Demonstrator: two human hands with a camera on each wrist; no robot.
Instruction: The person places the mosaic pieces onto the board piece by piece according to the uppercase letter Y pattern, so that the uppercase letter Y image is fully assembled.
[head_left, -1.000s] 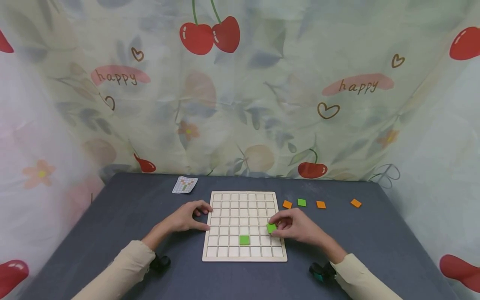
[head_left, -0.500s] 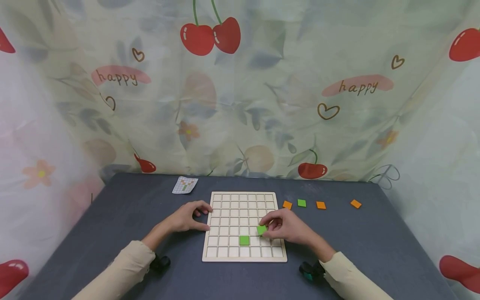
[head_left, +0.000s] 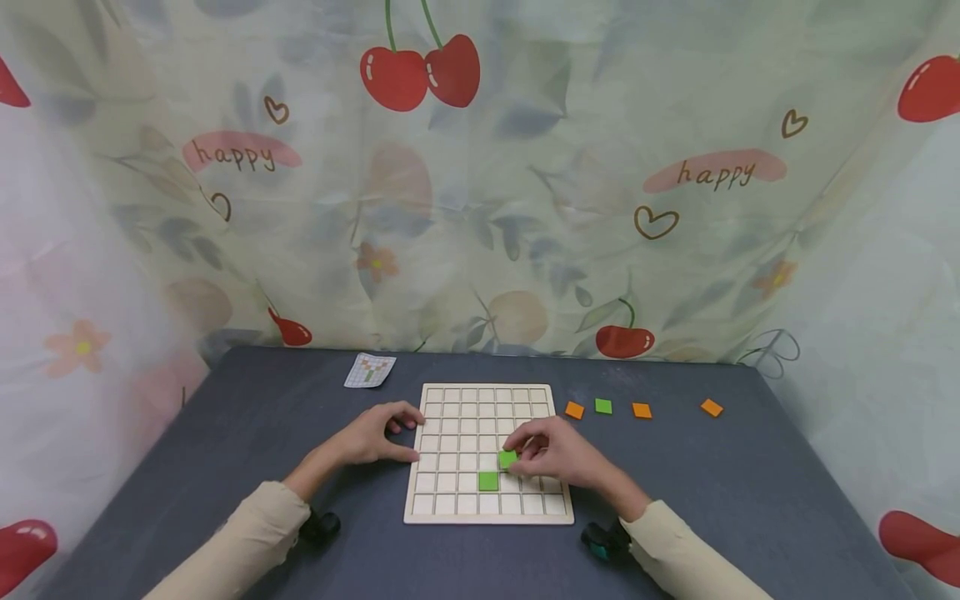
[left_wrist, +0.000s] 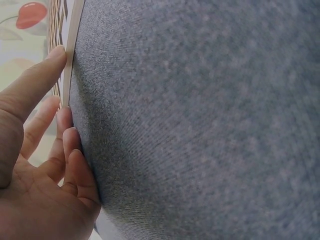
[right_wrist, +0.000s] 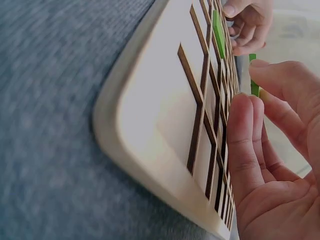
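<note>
In the head view a pale wooden grid board [head_left: 450, 518] lies on the table, with one green square tile [head_left: 488, 481] set in a cell near its front. My right hand [head_left: 558, 457] is over the board's right half and pinches a second green tile [head_left: 507, 460] between thumb and fingers. That tile sits just behind and right of the set one. The right wrist view shows the pinched tile [right_wrist: 255, 90] edge-on, above the grid. My left hand [head_left: 381, 433] is at the board's left edge, its thumb and fingertips touching the rim [left_wrist: 69, 75].
Right of the board lie orange tiles [head_left: 641, 410] and another green tile [head_left: 603, 406]. A small paper card [head_left: 369, 370] with a coloured grid pattern is behind the board to the left. A patterned curtain [head_left: 465, 208] hangs beyond the dark table [head_left: 262, 400].
My right hand has moved left over the board with the pinched green tile, from its right side to beside the set tile's column. The left hand has stayed at the edge.
</note>
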